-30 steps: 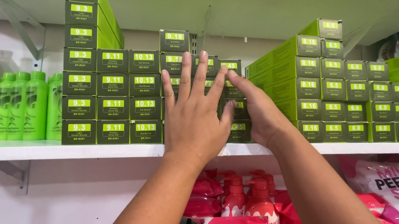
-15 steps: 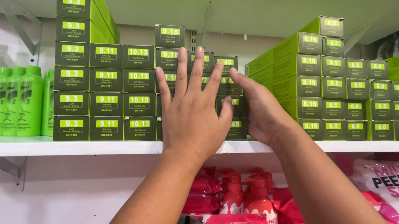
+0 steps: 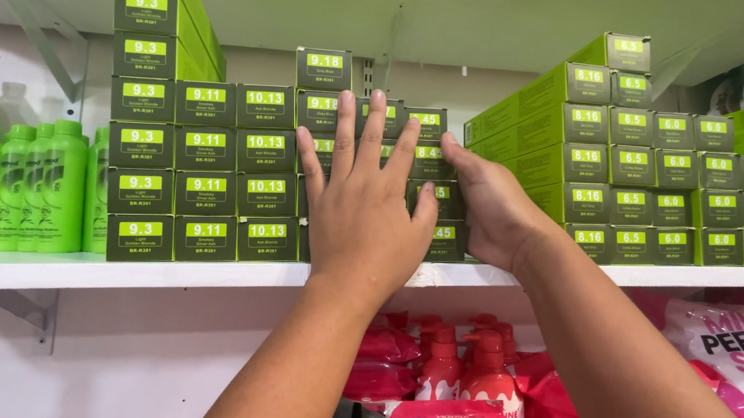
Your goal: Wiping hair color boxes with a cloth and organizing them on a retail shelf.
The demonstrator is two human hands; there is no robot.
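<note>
I see a white shelf (image 3: 92, 272) running across the view, loaded with dark green cartons with lime labels. The biggest block of cartons (image 3: 649, 170) sits on my right, another tall stack (image 3: 171, 152) on my left, and between them a lower middle stack of small cartons (image 3: 322, 115) that my hands are on. Green bottles (image 3: 6, 187) stand at the far left of the shelf, and red and pink soap packets (image 3: 459, 415) fill the level below. My left hand (image 3: 367, 208) lies flat against the front of the middle stack, fingers spread wide, gripping nothing. My right hand (image 3: 493, 207) presses the stack's right side, fingers curved around the carton ends; I think it only pushes, but my left hand hides its fingertips
</note>
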